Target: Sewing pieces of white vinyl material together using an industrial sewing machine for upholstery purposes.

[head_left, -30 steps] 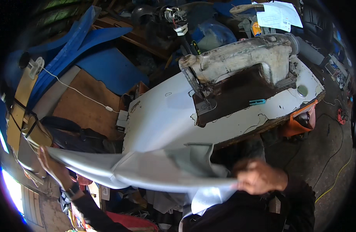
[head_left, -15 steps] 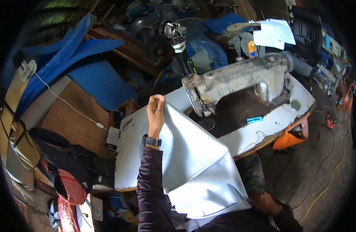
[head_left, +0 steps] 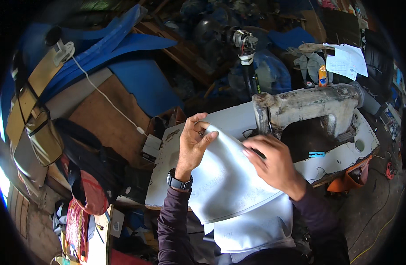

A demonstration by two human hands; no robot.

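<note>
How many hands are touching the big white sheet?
2. The left hand pinches the top edge of the white sheet on the table. The right hand presses on it beside the sewing machine. No other hands show.

Cluttered workshop, daylit. White worktable [head_left: 344, 161] at centre, worn and chipped along the 4 o'clock edge. Blue sheet material [head_left: 136, 84] stacked at 11 o'clock, above a brown board [head_left: 105, 112]. Tan webbing straps [head_left: 30, 106] hanging at 9 o'clock. Paper sheets [head_left: 346, 62] at 1 o'clock. Bare grey floor [head_left: 375, 212] at 4 o'clock, crossed by a yellow cable [head_left: 384, 234]. Bright light entering at 8 o'clock.
</note>
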